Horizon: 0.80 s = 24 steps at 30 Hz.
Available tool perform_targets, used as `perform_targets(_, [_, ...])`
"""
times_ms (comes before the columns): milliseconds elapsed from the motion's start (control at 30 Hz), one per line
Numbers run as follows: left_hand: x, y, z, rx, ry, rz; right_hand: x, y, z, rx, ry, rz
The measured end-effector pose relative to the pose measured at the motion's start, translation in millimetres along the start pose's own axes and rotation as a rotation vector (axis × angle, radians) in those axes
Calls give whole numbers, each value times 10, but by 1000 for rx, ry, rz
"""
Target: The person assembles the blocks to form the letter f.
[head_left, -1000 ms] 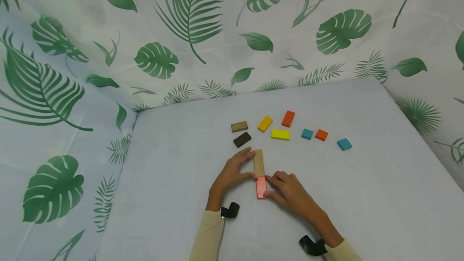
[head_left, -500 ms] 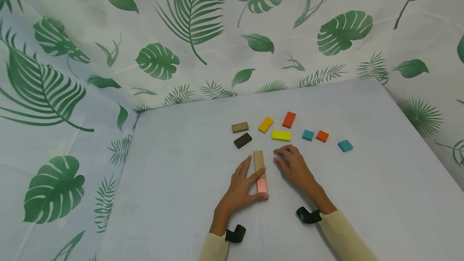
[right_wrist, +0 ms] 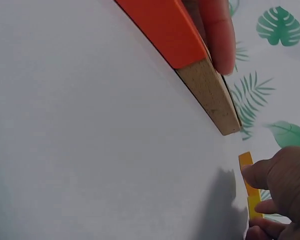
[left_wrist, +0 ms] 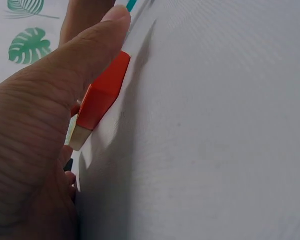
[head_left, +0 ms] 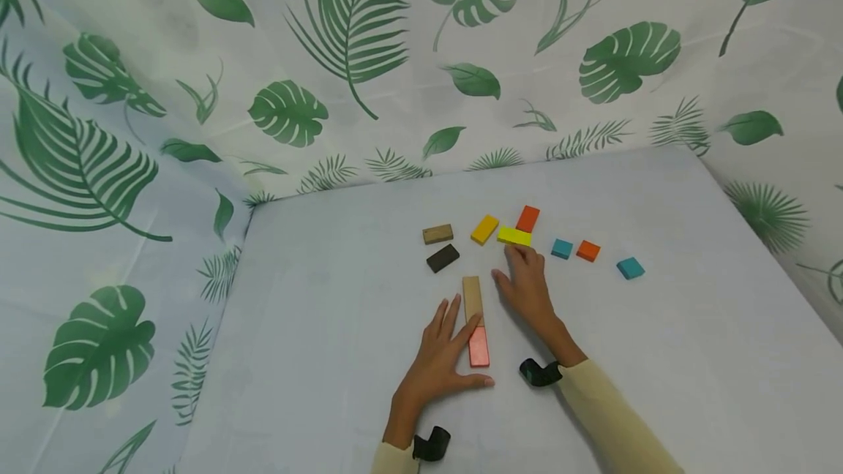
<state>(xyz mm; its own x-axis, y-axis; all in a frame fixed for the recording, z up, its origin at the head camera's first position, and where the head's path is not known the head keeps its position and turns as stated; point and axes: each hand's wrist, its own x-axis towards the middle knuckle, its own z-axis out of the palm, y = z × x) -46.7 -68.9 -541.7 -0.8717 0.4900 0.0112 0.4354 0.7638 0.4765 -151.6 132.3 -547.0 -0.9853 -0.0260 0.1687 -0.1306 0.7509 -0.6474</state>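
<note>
A plain wooden block [head_left: 471,297] and a glossy red block [head_left: 479,348], pinkish in the head view, lie end to end in one line. My left hand [head_left: 436,364] spreads its fingers beside them, the index fingertip touching near their joint and the thumb apart below the red end. In the left wrist view the red block [left_wrist: 102,95] is partly behind the thumb. My right hand [head_left: 527,287] reaches to a bright yellow block [head_left: 514,235], fingertips at its near edge and thumb held away. That yellow block's far edge is at or near an orange-red block [head_left: 528,219].
Around them lie a brown wooden block [head_left: 437,234], a black block [head_left: 443,258], an amber block [head_left: 484,230], a small blue block [head_left: 562,249], a small orange block [head_left: 588,251] and another blue block [head_left: 630,268]. Leaf-printed cloth [head_left: 382,79] rises behind the white tabletop [head_left: 316,313].
My right hand has left the red block and moved up to the yellow block, which has shifted away toward the orange-red one. My left hand has moved down beside the red block, its thumb now off it.
</note>
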Motion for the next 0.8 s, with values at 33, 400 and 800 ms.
perform_targets(33, [-4, 1, 3, 11, 3, 3, 29, -5, 15, 3, 1, 11])
perform_targets(400, [-43, 1, 12, -5, -11, -9, 569, 0, 101, 13, -36, 37])
perform_targets(800, [-58, -1, 33, -29, 7, -17, 770, 39, 115, 22, -129, -120])
